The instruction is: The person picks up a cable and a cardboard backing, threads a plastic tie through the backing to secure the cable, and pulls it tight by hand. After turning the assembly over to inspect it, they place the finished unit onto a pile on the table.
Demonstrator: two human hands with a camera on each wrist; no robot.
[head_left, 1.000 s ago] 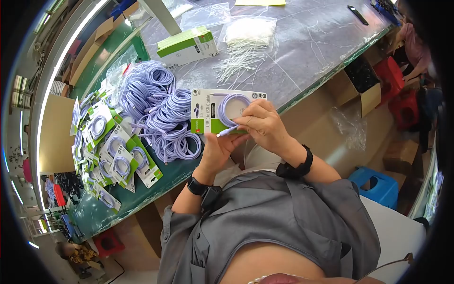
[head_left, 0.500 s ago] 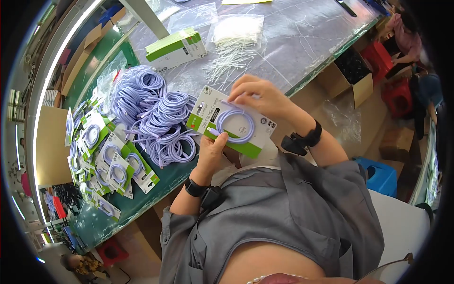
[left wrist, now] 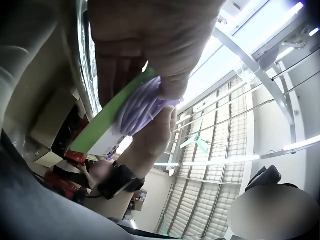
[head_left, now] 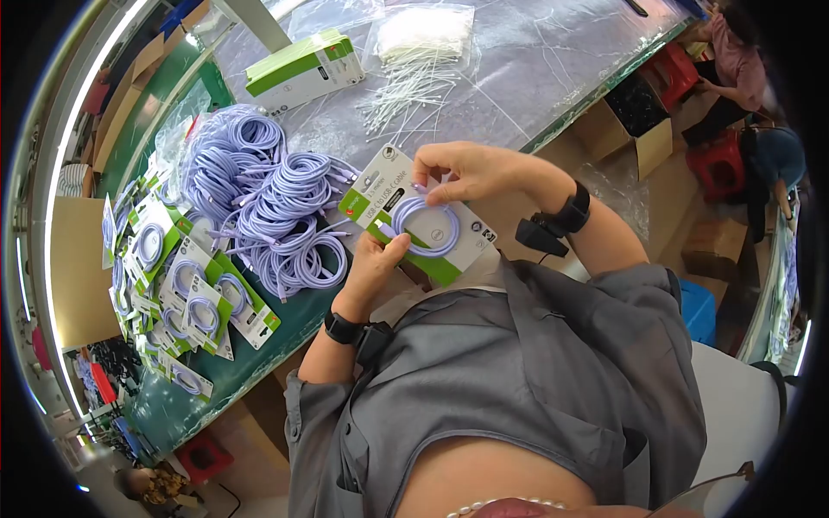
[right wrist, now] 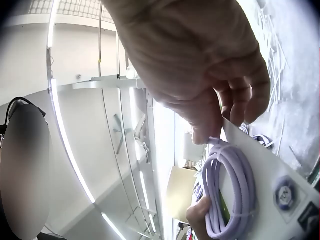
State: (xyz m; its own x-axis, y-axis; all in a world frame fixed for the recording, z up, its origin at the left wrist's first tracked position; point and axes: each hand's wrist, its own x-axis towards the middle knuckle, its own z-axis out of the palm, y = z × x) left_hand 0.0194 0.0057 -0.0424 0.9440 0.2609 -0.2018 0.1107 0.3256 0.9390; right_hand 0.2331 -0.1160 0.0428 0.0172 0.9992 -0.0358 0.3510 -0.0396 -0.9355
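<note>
My left hand (head_left: 373,266) holds a white-and-green packaging card (head_left: 473,245) by its lower left edge, thumb on the front and fingers behind. Printed on the card is "USB-C to USB-C cable". A coiled lilac USB-C cable (head_left: 455,229) lies against its face, and the left thumb presses one plug end there. At the top of the coil, my right hand (head_left: 471,171) pinches the other cable end between thumb and fingertips. In the right wrist view, a thin clear tie crosses the coil (right wrist: 244,185), and the right fingertips stand right at the card's edge.
Left of the hands, loose lilac cable coils (head_left: 298,194) are heaped on the table, beside a pile of carded cables (head_left: 186,298). Further back are a stack of packaging cards (head_left: 302,76) and white zip ties (head_left: 410,91) spilling from a bag. People and red stools (head_left: 717,164) are at right.
The card has tilted from level to slanting. The left thumb has come onto its front. The right hand lifted off the lower plug, moved up, and now pinches the upper cable end.
</note>
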